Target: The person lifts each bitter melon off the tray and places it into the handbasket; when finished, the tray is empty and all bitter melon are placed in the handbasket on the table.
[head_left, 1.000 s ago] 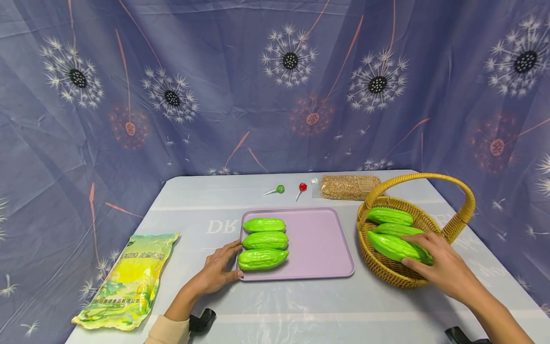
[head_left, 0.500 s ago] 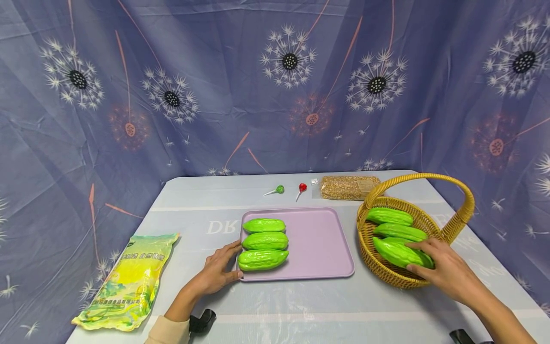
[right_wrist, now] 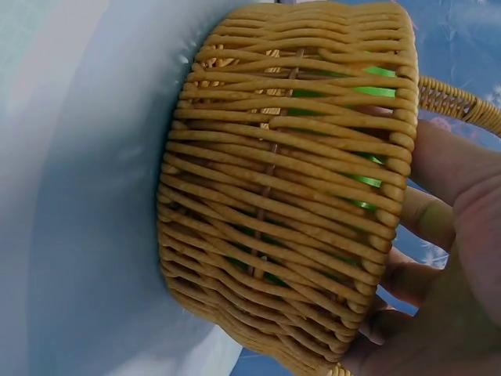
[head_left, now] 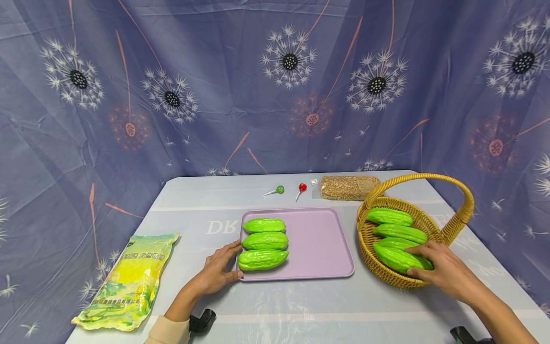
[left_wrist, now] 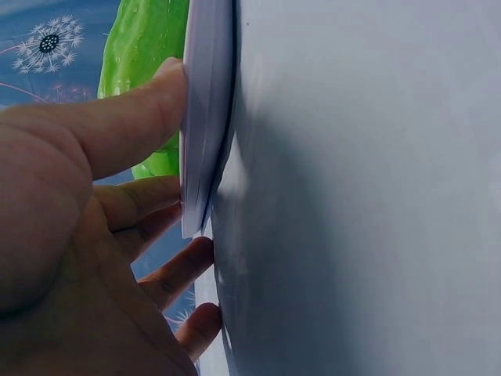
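One-handed at the wicker basket (head_left: 373, 268), gripping the nearest green gourd (head_left: 397, 261) with the right hand (head_left: 444, 267), pressing with the thumb from the near side and with bent fingers from the far side, probably because of so rounded and glossy a surface. Reaching in over the near right part of the rim, likely for avoiding the tall handle (head_left: 418, 177). With the left hand (head_left: 219, 270), touching the left edge of the lilac tray (head_left: 320, 243), laying the fingers loosely extended along it and setting the thumb at the near corner, seemingly for steadying the tray. Just beside those fingertips, showing three tray gourds (head_left: 265, 241) lying in a row, aligned along the left edge, perhaps for leaving the right part bare. Inside the basket, behind the gripped gourd, showing other gourds (head_left: 400, 232) lying roughly parallel, presumably for fitting within the round wall. Farther out on the pale table (head_left: 292, 310), showing a yellow-green packet (head_left: 129, 282) lying flat at far left, and along the back a green lollipop (head_left: 280, 189), a red lollipop (head_left: 302, 187) and a clear bag of grain (head_left: 343, 188), perhaps for freeing the middle.
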`<state>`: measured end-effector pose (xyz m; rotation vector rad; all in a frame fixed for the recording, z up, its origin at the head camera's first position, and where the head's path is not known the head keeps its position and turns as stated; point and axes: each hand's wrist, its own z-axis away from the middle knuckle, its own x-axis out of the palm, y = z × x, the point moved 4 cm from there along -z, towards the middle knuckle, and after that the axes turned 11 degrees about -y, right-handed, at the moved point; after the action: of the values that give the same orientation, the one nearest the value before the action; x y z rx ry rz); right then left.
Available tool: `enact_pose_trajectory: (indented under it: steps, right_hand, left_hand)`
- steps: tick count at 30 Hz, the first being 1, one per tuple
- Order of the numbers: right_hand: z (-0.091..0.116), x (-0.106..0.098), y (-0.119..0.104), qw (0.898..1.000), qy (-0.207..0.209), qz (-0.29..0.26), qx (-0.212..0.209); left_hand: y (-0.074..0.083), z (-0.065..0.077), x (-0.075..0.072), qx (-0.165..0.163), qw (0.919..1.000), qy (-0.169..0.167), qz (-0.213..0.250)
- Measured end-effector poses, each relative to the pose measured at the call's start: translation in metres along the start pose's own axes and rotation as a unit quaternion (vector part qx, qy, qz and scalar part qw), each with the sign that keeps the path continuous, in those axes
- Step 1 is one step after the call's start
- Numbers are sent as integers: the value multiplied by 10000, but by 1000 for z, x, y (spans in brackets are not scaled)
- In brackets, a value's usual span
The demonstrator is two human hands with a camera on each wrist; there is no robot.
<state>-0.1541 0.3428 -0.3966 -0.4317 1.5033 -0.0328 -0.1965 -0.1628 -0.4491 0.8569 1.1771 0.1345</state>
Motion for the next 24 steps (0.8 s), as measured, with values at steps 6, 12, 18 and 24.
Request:
enact_pose_trajectory:
  steps: [6,12,18,24]
  right_hand:
    - [-3,1,1,9998,-191,-2,-8]
    - [-6,3,1,9994,-343,-45,-55]
    - [-9,5,2,9985,-530,-111,30]
    - [-9,6,2,9977,-648,-157,123]
  left_hand:
    - [0,0,0,-9,10000,3,-15]
    - [0,-1,0,-14,10000,-2,-57]
    - [0,-1,0,-14,10000,-16,-29]
    - [-1,-2,1,-21,10000,-28,10]
